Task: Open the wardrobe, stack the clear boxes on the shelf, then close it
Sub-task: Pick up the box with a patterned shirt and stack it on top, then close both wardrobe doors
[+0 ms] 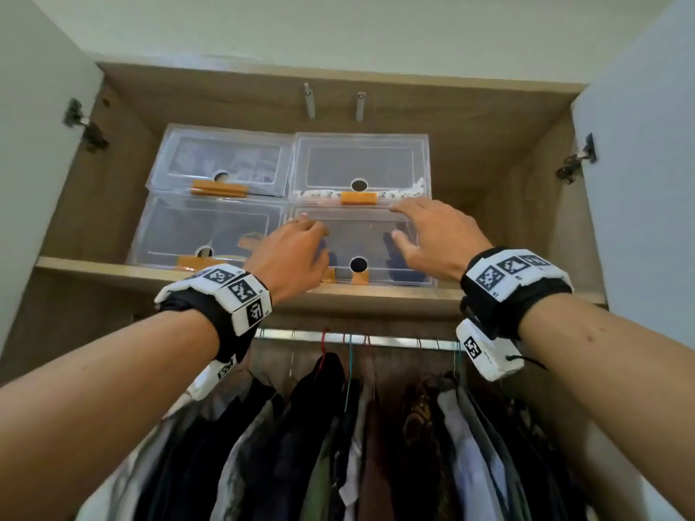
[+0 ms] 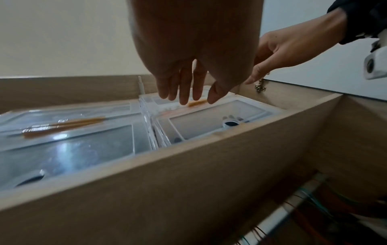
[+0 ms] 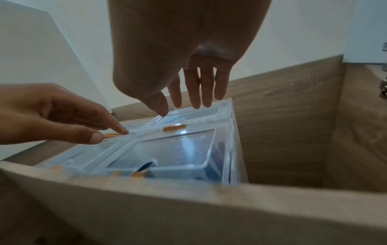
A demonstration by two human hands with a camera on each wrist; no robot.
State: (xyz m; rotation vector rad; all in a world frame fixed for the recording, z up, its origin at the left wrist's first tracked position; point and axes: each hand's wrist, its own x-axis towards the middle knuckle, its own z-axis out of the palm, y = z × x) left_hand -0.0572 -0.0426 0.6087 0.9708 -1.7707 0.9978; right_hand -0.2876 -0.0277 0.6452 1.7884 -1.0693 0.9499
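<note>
Several clear boxes with orange tabs stand two high on the wardrobe's top shelf (image 1: 395,293): an upper left box (image 1: 222,159), a lower left box (image 1: 203,231), an upper right box (image 1: 361,159) and a lower right box (image 1: 361,238). My left hand (image 1: 301,242) is at the lower right box's left front, its fingers loosely bent and holding nothing. My right hand (image 1: 410,227) is at that box's right front, fingers spread, index tip at the seam under the upper right box. The wrist views show the left hand (image 2: 188,92) and right hand (image 3: 188,99) just off the box fronts; contact is unclear.
Both white doors, left (image 1: 34,144) and right (image 1: 647,182), stand wide open. Below the shelf a metal rail (image 1: 376,338) carries many hanging clothes (image 1: 338,426). Bare shelf lies to the right of the boxes (image 1: 489,257).
</note>
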